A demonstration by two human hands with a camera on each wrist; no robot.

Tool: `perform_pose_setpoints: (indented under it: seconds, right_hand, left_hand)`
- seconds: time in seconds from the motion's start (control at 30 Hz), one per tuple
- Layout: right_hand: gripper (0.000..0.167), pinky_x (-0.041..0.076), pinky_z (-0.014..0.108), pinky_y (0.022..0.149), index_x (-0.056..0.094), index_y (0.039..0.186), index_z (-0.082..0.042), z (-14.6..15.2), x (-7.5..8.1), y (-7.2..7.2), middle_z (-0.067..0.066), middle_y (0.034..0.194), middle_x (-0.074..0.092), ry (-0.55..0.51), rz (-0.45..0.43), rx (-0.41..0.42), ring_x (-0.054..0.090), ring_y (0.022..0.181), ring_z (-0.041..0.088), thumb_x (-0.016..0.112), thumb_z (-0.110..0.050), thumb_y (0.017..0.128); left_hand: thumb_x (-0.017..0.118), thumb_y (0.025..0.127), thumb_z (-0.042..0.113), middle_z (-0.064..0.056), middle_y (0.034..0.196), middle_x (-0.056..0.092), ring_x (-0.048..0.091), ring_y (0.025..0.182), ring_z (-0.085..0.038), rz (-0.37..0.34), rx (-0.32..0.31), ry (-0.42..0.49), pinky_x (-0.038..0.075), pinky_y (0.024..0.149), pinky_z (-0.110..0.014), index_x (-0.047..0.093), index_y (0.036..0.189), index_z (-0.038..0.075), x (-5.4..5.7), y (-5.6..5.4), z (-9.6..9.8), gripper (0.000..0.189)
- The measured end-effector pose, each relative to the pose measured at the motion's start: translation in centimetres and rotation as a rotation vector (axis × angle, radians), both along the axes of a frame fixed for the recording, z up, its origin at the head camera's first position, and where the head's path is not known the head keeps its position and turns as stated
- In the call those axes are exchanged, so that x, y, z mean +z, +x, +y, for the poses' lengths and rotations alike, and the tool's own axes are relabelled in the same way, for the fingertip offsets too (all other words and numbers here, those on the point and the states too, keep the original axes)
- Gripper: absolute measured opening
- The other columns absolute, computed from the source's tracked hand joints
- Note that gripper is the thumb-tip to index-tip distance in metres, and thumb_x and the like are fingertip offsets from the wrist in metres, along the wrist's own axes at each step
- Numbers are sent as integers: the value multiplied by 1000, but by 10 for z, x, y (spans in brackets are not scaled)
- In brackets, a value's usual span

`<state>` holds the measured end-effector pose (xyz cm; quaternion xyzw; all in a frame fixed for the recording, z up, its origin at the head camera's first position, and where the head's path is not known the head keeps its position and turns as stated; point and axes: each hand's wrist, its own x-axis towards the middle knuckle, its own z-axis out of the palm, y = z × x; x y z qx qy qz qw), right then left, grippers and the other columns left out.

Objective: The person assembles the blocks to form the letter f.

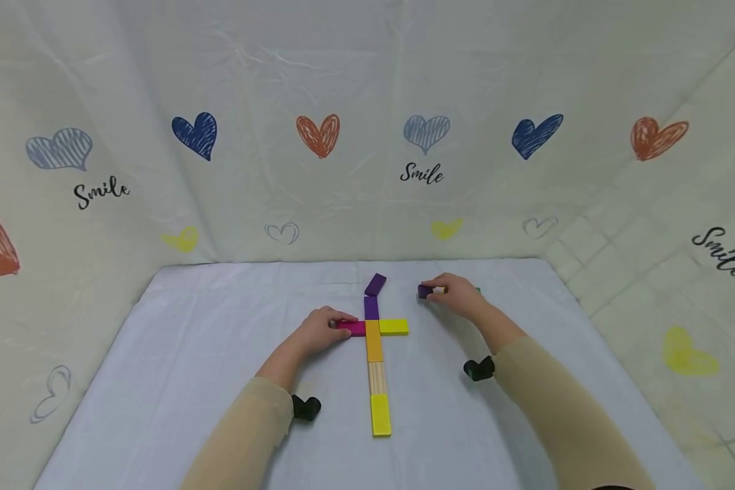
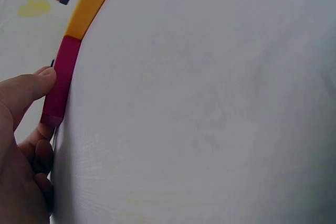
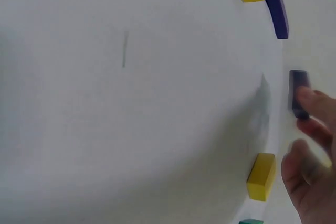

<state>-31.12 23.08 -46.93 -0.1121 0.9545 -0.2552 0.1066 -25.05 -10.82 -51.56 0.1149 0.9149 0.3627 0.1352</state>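
My left hand [image 1: 316, 331] pinches the magenta block [image 1: 354, 329], thumb along one side in the left wrist view. This block lies on the table at the left of an orange block [image 1: 373, 340]. Out to the right, my right hand [image 1: 461, 297] holds a dark purple block [image 3: 297, 82] between thumb and fingers. Beyond the orange block lies a purple block [image 1: 371, 307], with another purple block [image 1: 376, 284] slanted at its far end. A yellow block [image 1: 395, 327] extends to the right; a striped pale wooden piece [image 1: 376, 378] and a second yellow block [image 1: 380, 415] continue the column toward me.
Near my right hand, a loose yellow block [image 3: 261, 178] and part of a green block [image 3: 251, 221] show in the right wrist view. White cloth [image 1: 177, 367] covers the table. A white curtain [image 1: 367, 204] printed with hearts hangs behind it.
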Motion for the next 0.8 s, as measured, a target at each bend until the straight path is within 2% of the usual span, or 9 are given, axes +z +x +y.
perform_pose_setpoints:
  seconds: [0.43,0.8]
  right_hand:
    - [42,47,46,98,60,138,-21,-36,-9,-34,11,134,57,-7,-1,-39,53,113,31,65,-26,97]
    - [40,37,50,107,60,139,-17,-61,-10,-50,15,139,56,8,35,-25,50,127,35,62,-20,98]
  left_hand:
    - [69,93,32,2,112,58,48,104,-20,-24,17,-10,47,88,-37,70,122,39,-2,0,-1,30]
    - [70,93,31,2,111,59,49,103,-21,-16,1,-4,46,88,-38,70,122,38,-2,-2,-1,30]
